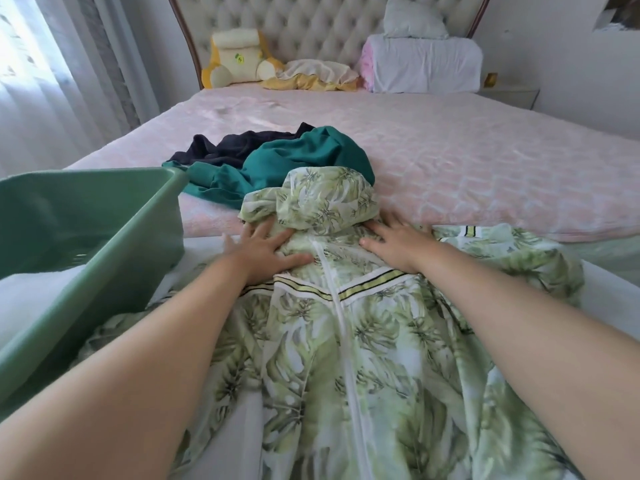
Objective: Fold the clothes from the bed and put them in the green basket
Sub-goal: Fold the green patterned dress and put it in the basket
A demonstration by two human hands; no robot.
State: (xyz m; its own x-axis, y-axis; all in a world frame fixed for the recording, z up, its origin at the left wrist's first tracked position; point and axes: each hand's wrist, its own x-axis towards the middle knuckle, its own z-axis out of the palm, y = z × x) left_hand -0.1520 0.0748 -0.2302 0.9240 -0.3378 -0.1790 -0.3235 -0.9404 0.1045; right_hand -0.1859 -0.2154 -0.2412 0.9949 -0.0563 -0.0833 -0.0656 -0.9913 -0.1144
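At my left, the pale green plastic basket sits on the bed's near corner. My left hand lies flat with its fingers spread on the light leaf-print zip-up hooded jacket. My right hand presses the other shoulder, fingers straight and apart. The jacket drapes over the bed's near edge, so I judge a careless fold could drag it off. I can read no writing anywhere.
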